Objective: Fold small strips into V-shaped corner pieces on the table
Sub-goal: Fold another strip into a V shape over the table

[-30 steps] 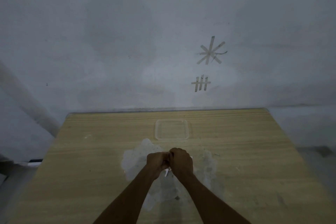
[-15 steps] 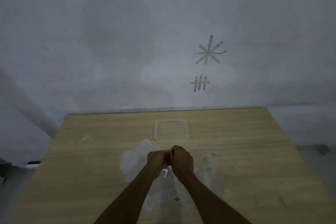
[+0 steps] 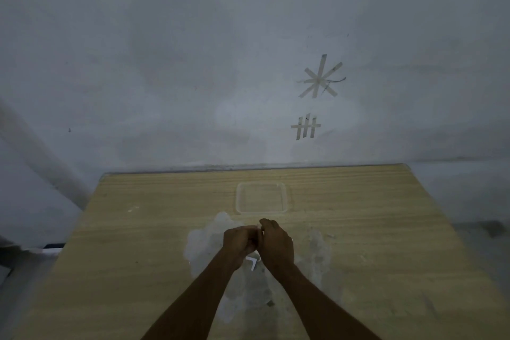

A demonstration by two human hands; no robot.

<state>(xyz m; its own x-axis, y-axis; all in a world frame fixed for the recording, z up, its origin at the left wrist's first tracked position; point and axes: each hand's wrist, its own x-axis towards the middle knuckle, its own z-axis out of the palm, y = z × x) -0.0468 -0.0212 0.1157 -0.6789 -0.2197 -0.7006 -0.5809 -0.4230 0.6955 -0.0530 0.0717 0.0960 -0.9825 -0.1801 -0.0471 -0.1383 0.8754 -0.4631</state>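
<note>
Toward the left of the wooden bench (image 3: 124,257) there is a pale, smeary patch (image 3: 200,240), and the work goes on just above its right edge. The left hand (image 3: 239,243) is clenched, its fingers curled in toward the middle and pinching one end of a small white strip (image 3: 259,227). Only a sliver of the strip peeks out where the two hands meet. Just under the hands a white V-shaped piece (image 3: 254,263) shows. In this dim light I can't say whether it is the lower part of the same strip or a finished corner lying on the bench. The right hand (image 3: 277,246) mirrors the left, fingers closed on the strip's other end, and the two hands touch. Behind them, a little apart, sits a clear square container (image 3: 238,199). Further right, tape marks (image 3: 320,80) are stuck on the wall.

The fold looks to be under way. To do it well, I'd say the two ends should be brought level before any pressure goes on, so the legs of the V come out equal. The crease then wants one firm pinch at the midpoint, run flat with a thumbnail. After that the fingers should ease apart only far enough to open the angle without flattening it. Since the light is poor, pressing the fold down against the bench would steady it.
</note>
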